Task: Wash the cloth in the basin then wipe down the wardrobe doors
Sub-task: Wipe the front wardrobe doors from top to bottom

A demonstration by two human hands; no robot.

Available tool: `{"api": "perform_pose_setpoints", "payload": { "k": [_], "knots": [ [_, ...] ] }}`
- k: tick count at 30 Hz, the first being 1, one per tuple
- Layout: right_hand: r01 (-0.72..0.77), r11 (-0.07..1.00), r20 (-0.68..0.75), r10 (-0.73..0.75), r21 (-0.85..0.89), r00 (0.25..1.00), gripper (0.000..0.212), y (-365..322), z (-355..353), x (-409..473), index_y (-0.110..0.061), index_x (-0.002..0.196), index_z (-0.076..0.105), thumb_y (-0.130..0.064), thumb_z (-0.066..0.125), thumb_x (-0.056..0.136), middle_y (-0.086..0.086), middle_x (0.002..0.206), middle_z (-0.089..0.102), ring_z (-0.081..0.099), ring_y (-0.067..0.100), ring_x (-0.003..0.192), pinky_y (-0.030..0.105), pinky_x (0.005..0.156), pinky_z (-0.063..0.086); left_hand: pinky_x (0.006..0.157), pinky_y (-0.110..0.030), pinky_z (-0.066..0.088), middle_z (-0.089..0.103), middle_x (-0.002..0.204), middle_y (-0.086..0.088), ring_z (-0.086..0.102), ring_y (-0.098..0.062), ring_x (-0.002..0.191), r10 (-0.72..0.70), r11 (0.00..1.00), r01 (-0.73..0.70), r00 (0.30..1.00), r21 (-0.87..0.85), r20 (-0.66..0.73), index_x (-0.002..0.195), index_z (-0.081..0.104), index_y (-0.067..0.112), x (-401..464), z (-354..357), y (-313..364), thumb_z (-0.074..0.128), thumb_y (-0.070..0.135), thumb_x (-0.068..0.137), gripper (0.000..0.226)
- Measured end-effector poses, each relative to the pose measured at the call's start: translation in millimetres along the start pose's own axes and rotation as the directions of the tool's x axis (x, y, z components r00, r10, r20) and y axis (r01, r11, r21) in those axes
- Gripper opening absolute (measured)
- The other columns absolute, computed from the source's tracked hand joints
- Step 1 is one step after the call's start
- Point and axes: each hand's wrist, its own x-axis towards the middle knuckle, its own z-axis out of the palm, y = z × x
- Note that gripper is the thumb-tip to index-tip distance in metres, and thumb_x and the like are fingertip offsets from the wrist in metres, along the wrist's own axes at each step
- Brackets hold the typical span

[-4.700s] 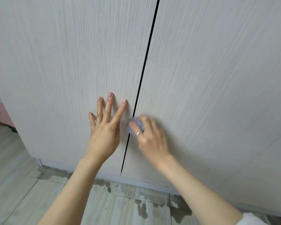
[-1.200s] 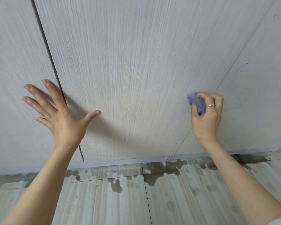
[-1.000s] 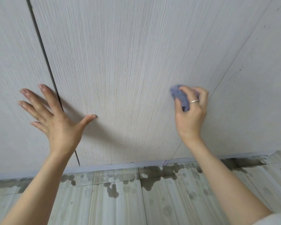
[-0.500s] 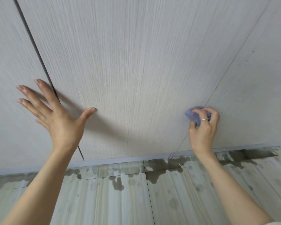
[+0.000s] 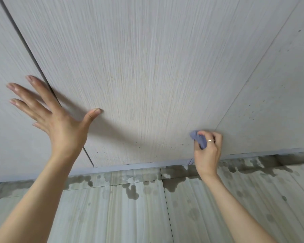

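Pale wood-grain wardrobe doors [image 5: 147, 67] fill the upper view, split by a dark gap at the left. My right hand [image 5: 208, 153] grips a small bunched blue cloth [image 5: 198, 140] and presses it against the door low down, near the corner where the door meets the side panel [image 5: 270, 102]. My left hand [image 5: 60, 120] lies flat with fingers spread across the dark gap between the two doors. Small dark specks dot the door's lower part.
A pale blue-grey plinth [image 5: 130, 167] runs along the wardrobe's foot. Below it the grey tiled floor [image 5: 130, 216] carries dark wet patches, thickest right under the plinth.
My right hand has carried the cloth down the door from mid-height to near the plinth. The left hand has stayed spread on the gap.
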Motion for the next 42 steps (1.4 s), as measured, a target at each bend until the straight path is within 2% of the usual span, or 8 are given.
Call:
{"api": "perform_pose_setpoints", "payload": {
  "k": [6,10,19,25,30,33,37,42],
  "knots": [
    [0.166,0.986,0.026,-0.167,0.016,0.986,0.039,9,12,-10,-0.001,0.094,0.068,0.023,0.065,0.062,0.005,0.104,0.041,0.049,0.020,0.088,0.017,0.074,0.038,0.104,-0.066,-0.006,-0.021,0.151,-0.028,-0.023,-0.048,0.137,0.016,1.000,-0.017,0.999,-0.010,-0.029,0.150,-0.008,0.007,-6,5,-5,0.066,0.060,0.071,0.120],
    [-0.050,0.994,0.276,0.077,-0.100,0.958,0.040,45,28,-48,-0.004,0.085,0.068,0.025,0.065,0.059,0.010,0.098,0.049,0.058,0.033,0.083,0.029,0.062,0.040,0.106,-0.055,-0.010,-0.020,0.149,-0.033,-0.022,-0.052,0.135,0.014,0.999,-0.016,0.998,-0.044,-0.065,0.149,-0.004,0.001,-14,14,-7,0.066,0.051,0.079,0.111],
    [0.154,0.981,-0.044,-0.150,0.121,0.988,0.034,-33,18,-5,-0.009,0.093,0.066,0.012,0.061,0.067,0.005,0.103,0.045,0.051,0.023,0.087,0.012,0.077,0.039,0.105,-0.060,-0.008,-0.018,0.149,-0.035,-0.020,-0.053,0.135,0.013,0.999,-0.016,0.996,-0.040,-0.090,0.149,-0.002,-0.001,-18,20,-9,0.063,0.052,0.082,0.107],
    [0.096,0.988,0.333,-0.052,-0.120,0.942,0.035,10,36,-52,-0.011,0.076,0.069,0.019,0.069,0.058,0.006,0.087,0.046,0.055,0.029,0.069,0.026,0.049,0.032,0.102,-0.069,-0.004,-0.018,0.150,-0.032,-0.020,-0.051,0.136,0.023,0.999,-0.025,0.996,-0.024,-0.088,0.150,-0.001,0.004,-19,23,-20,0.061,0.054,0.082,0.104],
    [-0.244,0.970,0.221,0.241,-0.017,0.945,0.032,13,39,-58,-0.003,0.076,0.068,0.025,0.056,0.066,0.003,0.088,0.043,0.057,0.031,0.076,0.017,0.062,0.036,0.107,-0.032,-0.021,-0.014,0.150,-0.033,-0.018,-0.050,0.137,0.094,0.994,-0.093,0.995,0.064,-0.022,0.151,0.003,0.007,-28,19,-50,0.060,0.051,0.084,0.098],
    [-0.078,0.970,0.069,0.063,0.231,0.996,0.023,-25,29,-40,-0.002,0.082,0.069,0.017,0.068,0.067,-0.001,0.092,0.044,0.053,0.014,0.081,0.000,0.075,0.035,0.100,-0.019,-0.022,-0.013,0.150,-0.034,-0.017,-0.049,0.137,0.106,0.990,-0.106,0.994,0.090,0.003,0.151,0.004,0.008,-30,16,-60,0.060,0.049,0.084,0.096],
    [0.147,0.964,0.074,-0.167,0.222,0.983,0.029,-54,39,-30,-0.009,0.089,0.072,0.007,0.069,0.066,-0.001,0.094,0.049,0.056,0.016,0.083,0.022,0.067,0.048,0.103,-0.043,-0.013,-0.013,0.149,-0.036,-0.016,-0.051,0.137,0.117,0.982,-0.118,0.993,0.146,0.013,0.150,0.004,0.007,-28,19,-61,0.061,0.048,0.086,0.096],
    [0.670,0.734,0.548,-0.517,-0.112,0.658,0.047,-13,48,-52,-0.011,0.070,0.068,0.016,0.076,0.033,0.005,0.072,0.051,0.042,0.020,0.071,0.021,0.051,0.026,0.103,-0.071,0.003,-0.012,0.150,-0.036,-0.015,-0.052,0.137,0.111,0.981,-0.111,0.994,0.160,0.009,0.151,0.004,0.011,-28,21,-67,0.061,0.049,0.086,0.095]
  ]
}}
